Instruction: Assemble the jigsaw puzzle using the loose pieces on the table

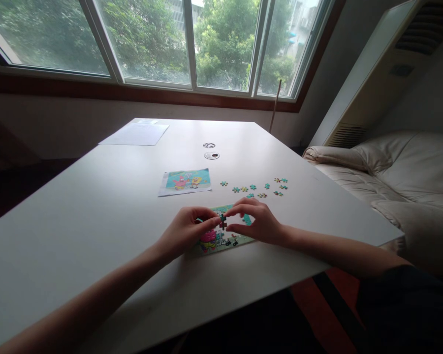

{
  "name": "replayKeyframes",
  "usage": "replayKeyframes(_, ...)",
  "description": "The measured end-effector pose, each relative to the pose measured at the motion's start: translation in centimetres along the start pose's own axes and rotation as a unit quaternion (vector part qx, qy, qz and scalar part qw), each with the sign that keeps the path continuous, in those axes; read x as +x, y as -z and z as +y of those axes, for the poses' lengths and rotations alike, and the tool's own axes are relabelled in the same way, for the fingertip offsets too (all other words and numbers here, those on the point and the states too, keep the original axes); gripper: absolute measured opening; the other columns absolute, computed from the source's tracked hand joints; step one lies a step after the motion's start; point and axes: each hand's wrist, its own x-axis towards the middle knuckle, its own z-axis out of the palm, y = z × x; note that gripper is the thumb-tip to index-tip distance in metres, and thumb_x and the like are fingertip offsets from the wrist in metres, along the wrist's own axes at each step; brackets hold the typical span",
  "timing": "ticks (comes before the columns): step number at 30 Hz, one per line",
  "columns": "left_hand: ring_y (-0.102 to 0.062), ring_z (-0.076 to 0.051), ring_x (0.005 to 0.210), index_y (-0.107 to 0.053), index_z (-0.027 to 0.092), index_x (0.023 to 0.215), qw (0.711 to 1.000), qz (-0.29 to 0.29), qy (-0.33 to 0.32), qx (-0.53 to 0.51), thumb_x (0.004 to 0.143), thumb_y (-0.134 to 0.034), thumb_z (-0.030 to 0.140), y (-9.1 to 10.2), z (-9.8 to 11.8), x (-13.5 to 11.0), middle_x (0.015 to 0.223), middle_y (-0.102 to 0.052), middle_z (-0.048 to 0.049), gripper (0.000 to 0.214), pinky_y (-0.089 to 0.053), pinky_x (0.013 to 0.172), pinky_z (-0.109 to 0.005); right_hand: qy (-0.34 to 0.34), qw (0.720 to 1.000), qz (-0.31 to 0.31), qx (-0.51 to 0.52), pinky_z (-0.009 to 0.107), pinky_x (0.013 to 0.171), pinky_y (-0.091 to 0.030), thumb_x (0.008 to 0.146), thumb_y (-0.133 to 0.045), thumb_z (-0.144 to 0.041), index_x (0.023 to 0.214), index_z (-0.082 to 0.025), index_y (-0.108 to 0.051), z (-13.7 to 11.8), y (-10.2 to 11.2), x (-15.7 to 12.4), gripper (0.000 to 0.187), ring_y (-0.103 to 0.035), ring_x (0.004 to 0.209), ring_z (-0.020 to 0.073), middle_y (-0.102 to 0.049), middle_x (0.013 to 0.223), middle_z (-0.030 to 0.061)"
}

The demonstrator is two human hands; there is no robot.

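A partly built cartoon jigsaw puzzle (221, 240) lies flat on the white table (96, 216) near its front edge. Both hands meet over it. My left hand (186, 231) and my right hand (256, 222) each pinch the same small dark teal puzzle piece (222, 220) between thumb and fingertips, just above the puzzle's middle. Several loose teal pieces (260, 189) are scattered on the table behind my right hand. A printed reference picture (185, 181) of the same cartoon lies behind my left hand.
Sheets of paper (135, 133) lie at the table's far left. Two round cable holes (211, 155) sit mid-table. A cream sofa (409, 182) stands close to the table's right edge. Windows run along the back wall.
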Motion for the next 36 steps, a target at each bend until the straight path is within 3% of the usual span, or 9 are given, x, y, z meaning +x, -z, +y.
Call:
replayKeyframes(7, -0.058, -0.016, 0.067, -0.071, 0.015, 0.083, 0.997, 0.013, -0.045, 0.068, 0.079, -0.058, 0.042, 1.2, -0.3, 0.0, 0.076, -0.069, -0.0050, 0.030, -0.045, 0.059, -0.026, 0.007, 0.999, 0.022, -0.031, 0.028, 0.070, -0.045, 0.076, -0.070, -0.032, 0.091, -0.020, -0.068, 0.4, -0.1, 0.1, 0.019, -0.060, 0.069, 0.0118, -0.068, 0.081, 0.0026)
replayKeyframes(11, -0.055, -0.015, 0.065, -0.071, 0.019, 0.082, 0.954, 0.049, -0.161, 0.246, 0.081, -0.056, 0.034, 3.1, -1.4, -0.3, 0.078, -0.067, -0.0041, 0.022, -0.044, 0.058, -0.026, -0.003, 0.999, 0.025, -0.025, 0.027, 0.069, -0.045, 0.076, -0.069, -0.034, 0.089, -0.019, -0.068, 0.5, 0.0, 0.2, 0.020, -0.059, 0.067, 0.0110, -0.068, 0.081, 0.0028)
replayKeyframes(16, -0.058, -0.016, 0.076, -0.070, 0.021, 0.088, 0.920, -0.016, -0.253, 0.299, 0.087, -0.052, 0.029, 4.8, -2.4, -0.8, 0.083, -0.064, -0.0052, 0.019, -0.047, 0.067, -0.028, -0.023, 1.000, 0.004, -0.021, 0.028, 0.071, -0.043, 0.075, -0.071, -0.034, 0.088, -0.020, -0.068, 0.3, 0.1, -0.1, 0.020, -0.060, 0.070, 0.0119, -0.068, 0.082, 0.0025)
replayKeyframes(25, -0.054, -0.017, 0.082, -0.068, 0.027, 0.096, 0.898, -0.096, -0.264, 0.338, 0.090, -0.051, 0.024, 4.5, -2.8, -1.3, 0.085, -0.061, -0.0041, 0.019, -0.046, 0.069, -0.027, -0.081, 0.986, -0.142, -0.012, 0.027, 0.075, -0.040, 0.073, -0.072, -0.035, 0.087, -0.020, -0.070, 0.0, 0.2, 0.7, 0.020, -0.060, 0.078, 0.0139, -0.067, 0.081, 0.0018)
replayKeyframes(36, -0.054, -0.018, 0.083, -0.067, 0.028, 0.103, 0.879, -0.084, -0.265, 0.387, 0.092, -0.048, 0.030, 4.1, -2.4, -1.6, 0.087, -0.059, -0.0051, 0.022, -0.046, 0.067, -0.028, -0.117, 0.978, -0.171, -0.014, 0.026, 0.073, -0.042, 0.073, -0.072, -0.038, 0.087, -0.021, -0.072, 0.6, -0.9, 1.6, 0.022, -0.058, 0.078, 0.0137, -0.064, 0.083, 0.0034)
